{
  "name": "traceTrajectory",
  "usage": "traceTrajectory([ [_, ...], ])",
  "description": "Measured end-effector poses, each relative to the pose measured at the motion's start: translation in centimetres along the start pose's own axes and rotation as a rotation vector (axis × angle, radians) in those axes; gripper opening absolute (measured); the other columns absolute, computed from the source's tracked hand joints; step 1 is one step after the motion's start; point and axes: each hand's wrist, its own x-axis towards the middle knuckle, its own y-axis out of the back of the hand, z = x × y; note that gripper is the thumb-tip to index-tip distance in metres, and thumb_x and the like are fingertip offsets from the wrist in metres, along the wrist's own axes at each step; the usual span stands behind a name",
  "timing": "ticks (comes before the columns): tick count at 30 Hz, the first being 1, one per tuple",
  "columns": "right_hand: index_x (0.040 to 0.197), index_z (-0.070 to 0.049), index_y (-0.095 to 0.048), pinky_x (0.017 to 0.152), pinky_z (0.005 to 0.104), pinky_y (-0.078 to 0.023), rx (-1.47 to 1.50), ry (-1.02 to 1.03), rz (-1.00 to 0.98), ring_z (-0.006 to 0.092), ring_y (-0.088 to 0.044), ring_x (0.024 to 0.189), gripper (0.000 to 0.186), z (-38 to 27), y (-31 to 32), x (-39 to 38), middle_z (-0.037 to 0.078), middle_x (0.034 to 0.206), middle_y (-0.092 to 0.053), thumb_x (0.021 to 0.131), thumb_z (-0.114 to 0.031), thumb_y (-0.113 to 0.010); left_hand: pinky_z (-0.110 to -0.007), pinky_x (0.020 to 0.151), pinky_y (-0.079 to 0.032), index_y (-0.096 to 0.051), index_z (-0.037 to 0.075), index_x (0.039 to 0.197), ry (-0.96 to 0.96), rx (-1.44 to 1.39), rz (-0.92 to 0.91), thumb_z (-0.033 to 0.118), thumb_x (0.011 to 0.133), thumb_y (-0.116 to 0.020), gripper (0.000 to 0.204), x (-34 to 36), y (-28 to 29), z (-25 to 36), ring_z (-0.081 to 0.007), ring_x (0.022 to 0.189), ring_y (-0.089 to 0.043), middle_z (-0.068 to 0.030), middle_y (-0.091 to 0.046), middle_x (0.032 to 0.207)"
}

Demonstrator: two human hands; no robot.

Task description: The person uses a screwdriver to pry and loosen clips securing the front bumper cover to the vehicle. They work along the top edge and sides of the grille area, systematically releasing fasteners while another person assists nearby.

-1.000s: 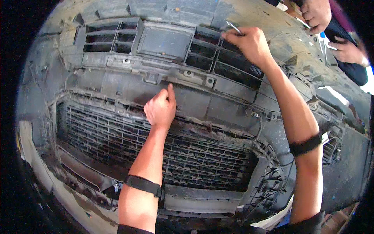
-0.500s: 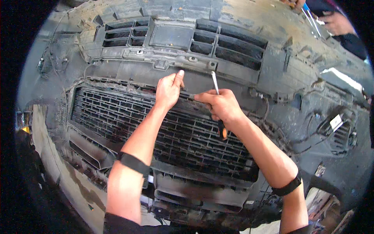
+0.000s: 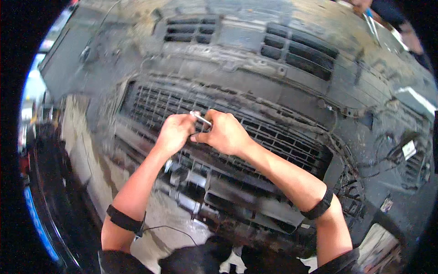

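Over the lattice grille [image 3: 283,146] of a dark, dusty car bumper [image 3: 191,68], my two hands meet. My right hand [image 3: 226,132] is closed on a screwdriver [image 3: 204,120]; its metal shaft sticks out toward the left, and the handle is hidden in my palm. Beside the shaft's tip is my left hand [image 3: 175,132], its fingers curled in and blurred. Whatever the left fingers hold, if anything, is covered. Both hands are above the grille's mesh, and I cannot tell whether they touch it.
Slatted openings [image 3: 303,50] lie in the bumper's far part. Loose cables [image 3: 360,164] run along its right side. At the top right, part of another person [image 3: 392,13] shows beside a blue-handled tool [image 3: 370,20]. A glossy dark panel [image 3: 54,192] stands at the left.
Both hands have come nearer to me and together, from the grille's upper edge to over its mesh. The screwdriver has turned from pointing away to pointing left. The view has shifted too.
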Motion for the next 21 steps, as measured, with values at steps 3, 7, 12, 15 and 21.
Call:
traceTrajectory([
  [3, 0.086, 0.005, -0.060, 0.072, 0.0463, -0.053, -0.199, -0.075, -0.197, 0.0426, -0.065, 0.078, 0.046, -1.0, -0.9, 0.5, 0.028, 0.078, -0.065, 0.072, -0.036, -0.073, -0.041, 0.060, -0.044, -0.058, -0.003, 0.070, 0.099, 0.593, 0.098, 0.034, 0.094, -0.055, 0.044, -4.0, 4.7, -3.2, -0.0348, 0.060, -0.055, -0.0198, -0.058, 0.065],
  [7, 0.098, 0.002, -0.047, 0.080, 0.0431, -0.046, -0.303, 0.100, -0.059, 0.0391, -0.057, 0.092, 0.031, 1.6, -0.7, 3.4, 0.024, 0.095, -0.056, 0.072, -0.009, -0.060, -0.045, 0.060, -0.042, -0.054, -0.002, 0.071, -0.240, 0.776, 0.155, 0.036, 0.095, -0.053, 0.045, 1.0, 9.9, -6.4, -0.0409, 0.063, -0.051, -0.0230, -0.052, 0.066],
  [12, 0.106, 0.001, -0.046, 0.083, 0.0439, -0.043, -0.349, 0.042, 0.007, 0.0409, -0.051, 0.096, 0.034, 6.3, -2.4, 2.3, 0.021, 0.099, -0.050, 0.073, 0.004, -0.053, -0.049, 0.066, -0.045, -0.057, 0.001, 0.079, -0.445, 0.806, 0.257, 0.040, 0.097, -0.045, 0.044, 13.7, 12.8, -9.3, -0.0416, 0.074, -0.058, -0.0221, -0.059, 0.075],
  [15, 0.113, -0.002, -0.055, 0.083, 0.0415, -0.047, -0.383, -0.056, 0.101, 0.0376, -0.056, 0.098, 0.031, 7.8, -3.3, -0.1, 0.018, 0.106, -0.056, 0.082, 0.000, -0.059, -0.049, 0.069, -0.046, -0.059, 0.002, 0.079, -0.611, 0.777, 0.352, 0.039, 0.098, -0.043, 0.045, 19.9, 13.5, -9.2, -0.0408, 0.077, -0.059, -0.0207, -0.062, 0.078],
  [21, 0.118, -0.010, -0.058, 0.087, 0.0420, -0.047, -0.849, -0.176, 0.079, 0.0330, -0.056, 0.104, 0.044, 7.0, -5.3, -1.4, 0.012, 0.116, -0.057, 0.075, -0.004, -0.064, -0.051, 0.067, -0.049, -0.063, 0.007, 0.078, -0.526, 0.686, 0.357, 0.048, 0.095, -0.041, 0.049, 25.1, 11.9, -10.5, -0.0409, 0.077, -0.063, -0.0209, -0.065, 0.079],
])
